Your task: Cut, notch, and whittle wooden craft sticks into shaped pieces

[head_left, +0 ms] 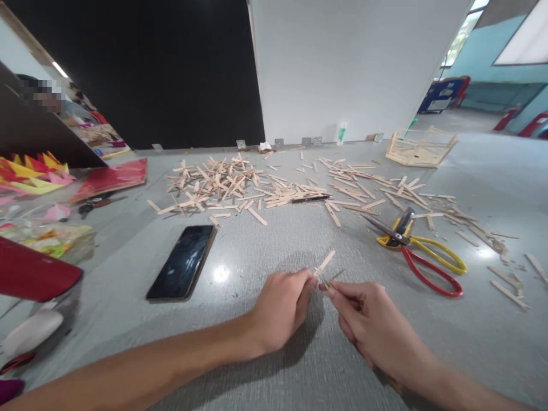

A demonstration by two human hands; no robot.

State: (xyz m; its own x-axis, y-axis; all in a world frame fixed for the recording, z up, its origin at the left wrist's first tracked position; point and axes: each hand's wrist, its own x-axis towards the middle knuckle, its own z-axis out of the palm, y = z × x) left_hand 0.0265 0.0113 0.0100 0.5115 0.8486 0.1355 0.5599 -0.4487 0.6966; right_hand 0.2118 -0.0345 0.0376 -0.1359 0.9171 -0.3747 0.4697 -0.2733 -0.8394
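My left hand [285, 305] is closed in a pinch on a pale craft stick [326, 261], whose far end points up and to the right. Beside it, my right hand [372, 319] pinches a thin, yellowish, pointed tool [336, 276] near the stick; its kind is too small to make out. The two hands almost meet above the grey table. Red-and-yellow-handled scissors [428, 260] lie to the right of my right hand, alongside a small black-and-yellow tool [410, 217]. Beyond my hands is a loose heap of craft sticks [220, 182].
A phone [182, 262] lies left of my hands. A black pen [311, 198] rests among the sticks. At the back right stands a stick frame [422, 149], near a small clear bottle [341, 133]. A red cylinder [36, 268] lies at the left. Upright panels [338, 68] border the table.
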